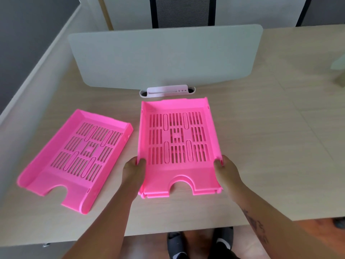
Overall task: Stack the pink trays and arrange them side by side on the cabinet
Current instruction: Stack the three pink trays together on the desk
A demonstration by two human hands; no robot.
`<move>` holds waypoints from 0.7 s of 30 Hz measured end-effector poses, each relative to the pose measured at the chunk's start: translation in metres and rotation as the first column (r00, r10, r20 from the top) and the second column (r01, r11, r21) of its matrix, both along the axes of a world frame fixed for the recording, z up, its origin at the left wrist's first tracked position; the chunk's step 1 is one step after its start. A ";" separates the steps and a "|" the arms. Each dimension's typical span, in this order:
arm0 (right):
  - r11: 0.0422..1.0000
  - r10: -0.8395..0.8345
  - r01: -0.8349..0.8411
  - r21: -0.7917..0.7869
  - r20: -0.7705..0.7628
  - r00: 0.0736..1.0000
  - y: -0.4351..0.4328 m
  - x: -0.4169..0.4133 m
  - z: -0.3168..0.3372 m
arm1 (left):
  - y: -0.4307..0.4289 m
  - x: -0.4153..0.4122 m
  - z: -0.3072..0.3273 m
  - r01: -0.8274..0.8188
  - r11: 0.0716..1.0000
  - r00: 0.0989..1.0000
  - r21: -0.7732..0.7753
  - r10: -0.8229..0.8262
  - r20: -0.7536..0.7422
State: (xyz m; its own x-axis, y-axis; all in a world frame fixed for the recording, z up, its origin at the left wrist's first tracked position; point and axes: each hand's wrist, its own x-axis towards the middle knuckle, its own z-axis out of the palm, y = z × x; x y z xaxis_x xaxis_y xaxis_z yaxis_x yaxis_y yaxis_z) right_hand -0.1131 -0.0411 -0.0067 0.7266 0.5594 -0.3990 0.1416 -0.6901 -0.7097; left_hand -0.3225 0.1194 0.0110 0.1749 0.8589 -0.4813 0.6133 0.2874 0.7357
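Both hands were clamped on the stacked trays [179, 146]; the left hand [134, 171] pinched the left wall near the front corner, thumb over the rim, and the right hand [226, 170] pinched the right wall the same way; fingers closed on plastic, none spread free.

Left to right across the light wood top [261, 137]: a single pink tray [74, 157] lay flat at the left, unheld, its long axis skewed so the notched front pointed toward the near-left edge and its back toward the centre; its far right corner sat near the stack's left wall but apart from it; then the stack, long axis running straight away from the person, notched front nearest the body; layered edges at the front lip suggested more than one tray nested, how many I could not tell; behind the stack a white cable slot [167, 91], and behind that a grey divider panel [164, 57].

Judgement: the loose tray lay to the left of the grip, nearer the left hand; being turned off the stack's line, it would need squaring up either to drop onto the pile or to sit parallel beside it.
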 end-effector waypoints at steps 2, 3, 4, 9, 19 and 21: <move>1.000 -0.014 0.014 0.003 -0.007 1.000 0.003 -0.001 -0.001 | 0.004 0.001 0.002 0.009 1.000 1.000 -0.004 -0.009 0.011; 1.000 -0.024 0.024 0.011 -0.017 1.000 0.004 -0.002 -0.001 | 0.005 0.001 0.002 0.019 1.000 1.000 -0.016 -0.018 0.024; 0.999 -0.035 0.036 0.021 -0.035 0.999 0.004 -0.002 -0.001 | 0.006 0.000 0.003 0.033 0.999 0.999 -0.033 -0.032 0.036; 0.993 -0.079 0.092 0.069 -0.175 0.981 -0.011 -0.010 -0.003 | -0.010 -0.021 0.001 0.078 0.989 0.985 -0.128 -0.057 0.161; 0.999 -0.033 0.033 0.015 -0.045 0.998 -0.010 -0.008 -0.014 | -0.023 -0.011 -0.009 0.029 1.000 0.996 0.010 -0.030 0.084; 1.000 -0.022 0.023 0.010 -0.045 0.999 -0.010 -0.005 -0.015 | -0.023 -0.009 -0.008 0.021 1.000 0.997 0.005 -0.022 0.073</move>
State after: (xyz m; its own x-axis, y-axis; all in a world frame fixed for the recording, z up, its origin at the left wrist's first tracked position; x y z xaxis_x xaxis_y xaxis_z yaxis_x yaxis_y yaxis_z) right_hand -0.1179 -0.0508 -0.0212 0.7203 0.5475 -0.4260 0.0937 -0.6852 -0.7223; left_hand -0.3314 0.0965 0.0030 0.2279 0.8564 -0.4633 0.5642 0.2716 0.7797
